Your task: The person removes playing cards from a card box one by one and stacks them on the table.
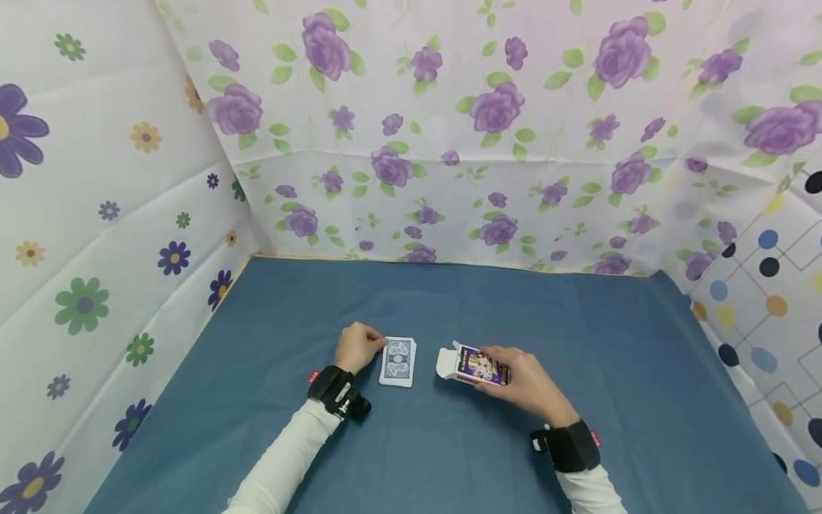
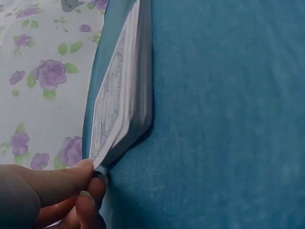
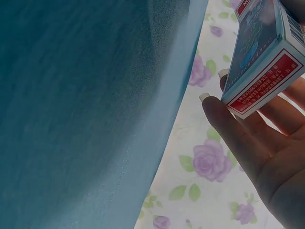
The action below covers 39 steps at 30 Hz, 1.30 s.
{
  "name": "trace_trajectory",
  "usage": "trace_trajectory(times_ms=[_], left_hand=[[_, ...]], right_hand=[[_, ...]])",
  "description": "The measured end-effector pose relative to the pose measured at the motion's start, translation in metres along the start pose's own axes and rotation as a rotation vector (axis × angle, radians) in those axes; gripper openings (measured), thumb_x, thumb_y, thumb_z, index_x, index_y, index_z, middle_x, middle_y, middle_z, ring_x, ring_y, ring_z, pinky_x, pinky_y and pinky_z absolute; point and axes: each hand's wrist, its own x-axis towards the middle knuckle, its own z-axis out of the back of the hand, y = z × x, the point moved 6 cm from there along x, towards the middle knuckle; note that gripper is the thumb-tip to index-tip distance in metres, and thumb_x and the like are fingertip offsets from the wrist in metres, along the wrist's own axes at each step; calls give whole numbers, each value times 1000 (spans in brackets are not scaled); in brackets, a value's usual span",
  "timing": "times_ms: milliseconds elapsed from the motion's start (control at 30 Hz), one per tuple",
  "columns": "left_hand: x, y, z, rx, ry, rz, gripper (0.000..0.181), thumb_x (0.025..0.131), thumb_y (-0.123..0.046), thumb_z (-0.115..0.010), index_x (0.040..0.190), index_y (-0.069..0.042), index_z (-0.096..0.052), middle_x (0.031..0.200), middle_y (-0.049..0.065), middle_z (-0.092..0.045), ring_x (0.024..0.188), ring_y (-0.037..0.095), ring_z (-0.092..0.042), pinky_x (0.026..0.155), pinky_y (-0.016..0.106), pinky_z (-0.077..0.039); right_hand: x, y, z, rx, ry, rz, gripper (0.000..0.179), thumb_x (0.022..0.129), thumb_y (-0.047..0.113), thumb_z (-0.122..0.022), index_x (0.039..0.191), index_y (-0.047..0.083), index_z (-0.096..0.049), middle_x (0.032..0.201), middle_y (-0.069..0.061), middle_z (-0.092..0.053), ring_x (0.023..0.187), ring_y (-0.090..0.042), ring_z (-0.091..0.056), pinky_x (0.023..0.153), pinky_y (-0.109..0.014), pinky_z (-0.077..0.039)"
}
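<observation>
Over cloth [image 1: 632, 357], L hand [image 1: 357, 348] w/ pinch on card deck [image 1: 398, 362], R hand [image 1: 528, 381] w/ grip on box [image 1: 477, 365]

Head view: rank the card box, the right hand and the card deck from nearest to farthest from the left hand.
1. Card deck: immediately right of the left hand, which pinches its corner.
2. Card box: farther right, across a gap from the deck.
3. Right hand: farthest right, gripping the box's right end.

We see a slightly uneven stack of cards [image 1: 397, 363] lying patterned side up on the tabletop [image 1: 411, 450], left of a purple-fronted carton [image 1: 480, 365] with its white flap [image 1: 447, 363] open.
</observation>
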Motion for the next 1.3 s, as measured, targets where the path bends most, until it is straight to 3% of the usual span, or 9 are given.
trace_trajectory(times_ms=[167,633,800,933,1067,1133,1200,1300], left_hand=[[0,5,-2,-22,1,-10,14,87,-18,-73,84,-6,-78,77,8,-73,59,13,-60,52,25,-44],[0,3,-1,-28,43,51,14,84,-17,-75,81,-4,-78,79,11,-73,59,14,-61,54,28,-48],[-3,-2,2,-28,47,29,19,87,-22,-73,84,-5,-78,77,10,-72,57,13,-58,52,26,-44],[-14,-27,0,-143,132,-98,22,92,-23,-67,92,-2,-75,82,14,-72,63,20,-60,56,25,-42],[-38,-67,-17,-340,342,-229,20,93,-18,-65,97,-1,-74,88,22,-71,70,35,-64,57,25,-45],[-50,-81,-28,-409,426,-245,17,93,-16,-64,96,-2,-73,86,26,-70,68,39,-63,54,25,-44],[-59,-91,-37,-460,470,-246,15,94,-15,-63,95,-3,-71,82,29,-68,63,41,-62,52,27,-44],[-65,-96,-45,-482,461,-256,15,95,-14,-60,91,-3,-69,76,26,-67,52,29,-58,50,26,-42]], right_hand=[[-1,1,-1,-7,6,11,62,78,37,-80,131,10,-62,125,-9,-66,107,-22,-63,82,-38,-49],[-2,-2,-3,4,22,-10,63,80,40,-78,132,10,-60,125,-10,-65,106,-22,-62,82,-38,-48],[-1,-1,-1,2,22,-4,63,79,39,-79,132,10,-60,127,-11,-65,110,-25,-62,85,-41,-49],[0,2,1,-11,16,13,63,79,37,-80,132,9,-60,127,-10,-65,111,-26,-62,86,-43,-49],[1,6,3,-26,10,30,63,78,36,-80,131,8,-60,125,-11,-65,108,-24,-63,83,-41,-50],[1,9,4,-31,8,35,63,78,35,-80,131,8,-60,125,-10,-65,106,-23,-63,82,-39,-50],[2,12,6,-34,3,42,63,78,34,-81,132,8,-60,125,-11,-65,106,-24,-63,80,-38,-50],[2,17,7,-42,-5,49,64,77,33,-82,132,8,-60,126,-11,-65,107,-26,-63,80,-39,-50]])
